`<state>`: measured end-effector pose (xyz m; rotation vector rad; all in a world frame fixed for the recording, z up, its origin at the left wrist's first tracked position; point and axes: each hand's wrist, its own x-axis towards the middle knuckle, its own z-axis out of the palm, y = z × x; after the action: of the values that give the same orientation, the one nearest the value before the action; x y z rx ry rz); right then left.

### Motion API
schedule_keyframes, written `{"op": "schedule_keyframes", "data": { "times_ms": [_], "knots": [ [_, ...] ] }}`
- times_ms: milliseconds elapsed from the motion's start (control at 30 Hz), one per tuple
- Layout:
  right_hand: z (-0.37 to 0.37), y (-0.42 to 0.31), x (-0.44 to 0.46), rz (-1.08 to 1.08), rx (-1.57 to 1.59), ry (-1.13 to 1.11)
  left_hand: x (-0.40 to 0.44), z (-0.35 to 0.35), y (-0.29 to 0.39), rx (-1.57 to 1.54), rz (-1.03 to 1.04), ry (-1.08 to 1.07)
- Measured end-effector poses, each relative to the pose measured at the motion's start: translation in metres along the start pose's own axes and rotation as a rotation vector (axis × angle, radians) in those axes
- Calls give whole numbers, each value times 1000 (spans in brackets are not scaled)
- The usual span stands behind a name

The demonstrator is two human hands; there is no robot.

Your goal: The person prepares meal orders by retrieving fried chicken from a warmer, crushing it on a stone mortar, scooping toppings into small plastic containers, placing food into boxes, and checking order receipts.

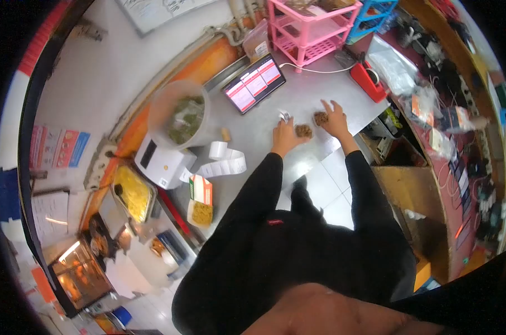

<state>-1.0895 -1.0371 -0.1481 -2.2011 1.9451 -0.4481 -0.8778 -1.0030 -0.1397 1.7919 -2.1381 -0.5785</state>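
On the grey metal counter point(250, 134), my left hand point(285, 139) has its fingers closed at a small silvery-white round piece point(284, 116), too blurred to name. Right beside that hand sits a small clear tub of brown crumbly food point(303, 132). My right hand point(336, 120) curves its thumb and fingers around a second small tub of brown food point(321, 118). Both tubs stand close together near the counter's front edge. Whether either tub has a lid on, I cannot tell.
Behind my hands stand a lit tablet point(254, 84), a pink rack point(303, 33) and a red tape dispenser point(369, 81). To the left are a translucent bucket point(196, 131) with greens, a receipt printer point(162, 164) trailing paper point(225, 164), and a box of yellowish food point(201, 213).
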Motion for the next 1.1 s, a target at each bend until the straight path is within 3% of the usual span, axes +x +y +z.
{"op": "schedule_keyframes", "data": {
  "times_ms": [100, 133, 167, 233, 300, 400, 500, 600, 733, 967, 1100],
  "knots": [
    [-23, -12, 13, -44, 293, 189, 9, 0, -39, -716, -24, 117],
    [-26, -22, 6, -70, 430, 222, -2, -27, -44, -927, -155, -12],
    [-29, -34, -3, -95, 570, 250, -19, -61, -39, -1147, -157, 28],
    [-54, -90, -27, 111, 939, -51, -65, -138, -17, -1582, -135, 123],
    [-62, -146, -56, 49, 1319, -124, -113, -201, -6, -1558, -105, 171],
    [-123, -252, -103, -206, 1607, -194, -183, -263, 3, -1487, -42, 269],
    [-158, -329, -141, -505, 1380, -174, -248, -298, -1, -1401, 51, 356],
    [-159, -377, -174, -605, 1339, -421, -309, -319, -14, -1473, 116, 380],
    [-164, -434, -227, -627, 1453, -662, -377, -347, -25, -1774, 324, 605],
    [-165, -496, -272, -773, 1447, -736, -443, -365, -41, -1793, 328, 980],
    [-161, -514, -277, -837, 1457, -805, -455, -362, -47, -2084, 442, 936]
  ]
}}
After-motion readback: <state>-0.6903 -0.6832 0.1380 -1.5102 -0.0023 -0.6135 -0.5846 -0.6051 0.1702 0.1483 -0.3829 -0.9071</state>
